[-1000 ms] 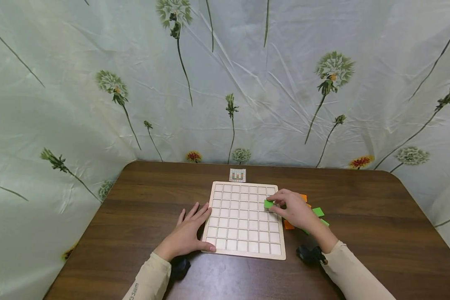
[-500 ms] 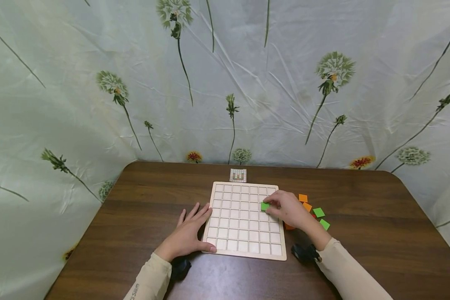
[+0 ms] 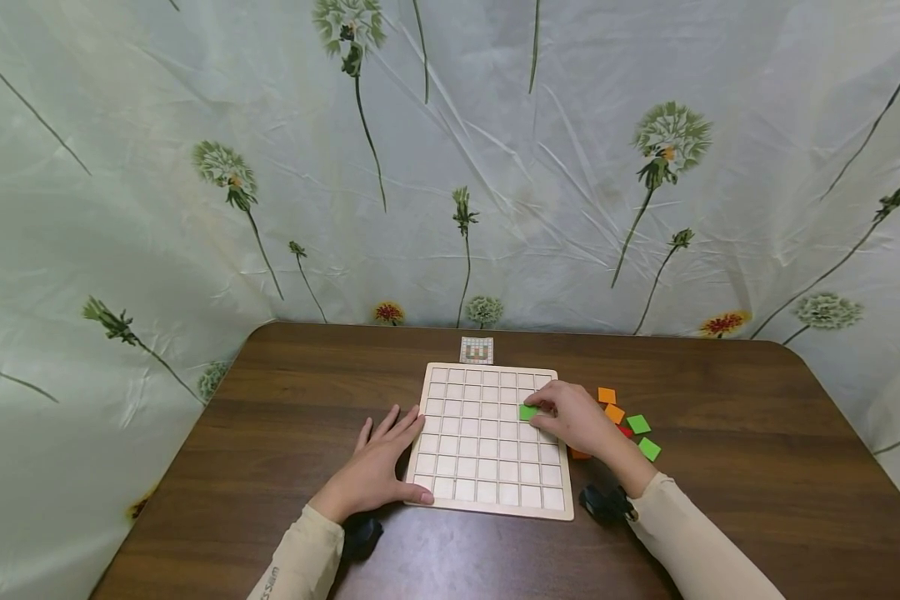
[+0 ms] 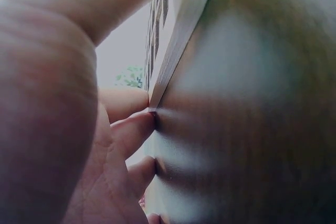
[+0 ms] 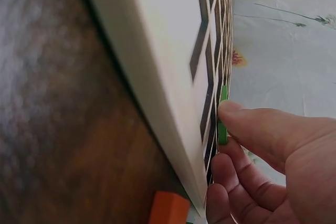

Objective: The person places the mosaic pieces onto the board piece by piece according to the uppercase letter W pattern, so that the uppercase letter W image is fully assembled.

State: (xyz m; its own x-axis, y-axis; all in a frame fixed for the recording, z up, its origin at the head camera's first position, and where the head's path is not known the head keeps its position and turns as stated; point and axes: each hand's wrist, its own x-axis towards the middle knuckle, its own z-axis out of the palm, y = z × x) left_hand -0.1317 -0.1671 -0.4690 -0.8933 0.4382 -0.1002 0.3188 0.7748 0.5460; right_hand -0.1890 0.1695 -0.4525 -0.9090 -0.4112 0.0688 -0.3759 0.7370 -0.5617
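Note:
A pale wooden board (image 3: 487, 446) with a grid of square recesses lies flat on the table. My right hand (image 3: 576, 417) is over its right side and pinches a green square tile (image 3: 527, 412) between thumb and fingers. In the right wrist view the green tile (image 5: 223, 116) stands at the grid's surface, the thumb on its near side; whether it sits fully in a recess I cannot tell. My left hand (image 3: 375, 467) lies spread at the board's left edge, thumb at the near left corner. The left wrist view has its fingers (image 4: 137, 132) touching the board's edge and the tabletop.
Right of the board lie loose orange tiles (image 3: 607, 396), green tiles (image 3: 648, 449) and a red tile (image 3: 625, 431), some partly behind the right hand. A small printed pattern card (image 3: 477, 351) lies just beyond the board. A flower-print curtain (image 3: 540, 208) hangs behind the table (image 3: 307, 383).
My right hand has moved slightly left and lowered the green tile to the grid, uncovering more loose tiles on the right. The left hand has stayed in place.

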